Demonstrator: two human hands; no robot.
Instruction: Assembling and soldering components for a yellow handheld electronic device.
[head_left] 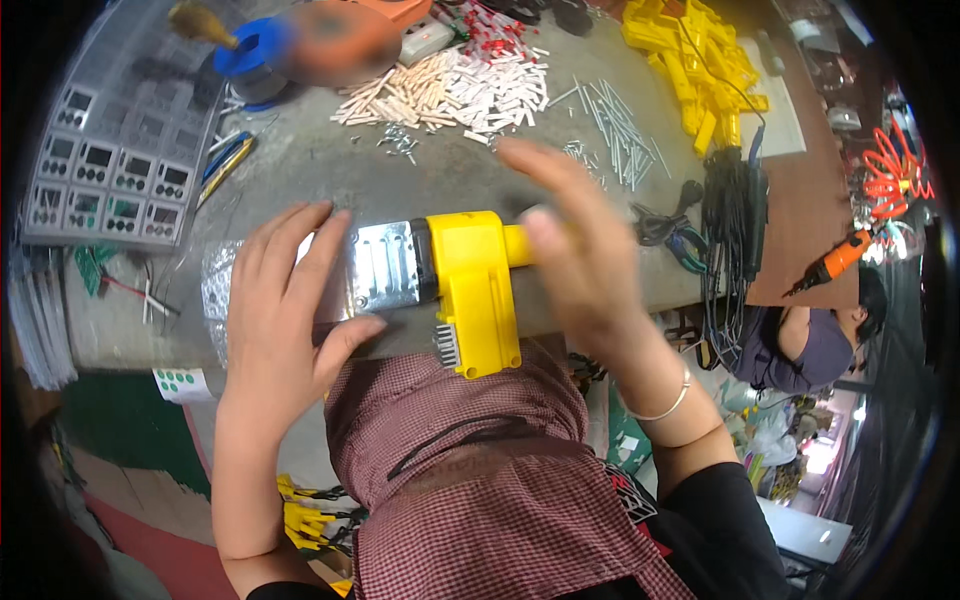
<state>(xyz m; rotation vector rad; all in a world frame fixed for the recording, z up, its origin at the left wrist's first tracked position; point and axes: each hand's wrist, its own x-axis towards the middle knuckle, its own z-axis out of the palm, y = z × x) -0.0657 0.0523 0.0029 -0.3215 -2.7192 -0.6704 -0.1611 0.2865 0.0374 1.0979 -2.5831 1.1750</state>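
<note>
A yellow plastic housing (472, 285) with a black collar and a shiny metal barrel (385, 265) lies across the near edge of the workbench. My left hand (285, 290) rests over the barrel, its thumb on the near side and its fingers over the far side, steadying it. Part of the barrel is hidden under that hand. Above the yellow stub at the housing's right end is my right hand (585, 250), blurred, with thumb and forefinger apart and nothing visible between them. Small screws (400, 142) lie scattered beyond the housing.
Pale and white tubes (495, 90) are heaped at the back, with long metal rods (615, 125) beside them. Yellow housings (700, 60) pile up at back right, above black cables (735, 215). A compartment tray (125, 150) stands left. An orange screwdriver (835, 262) hangs right, near another person (800, 345).
</note>
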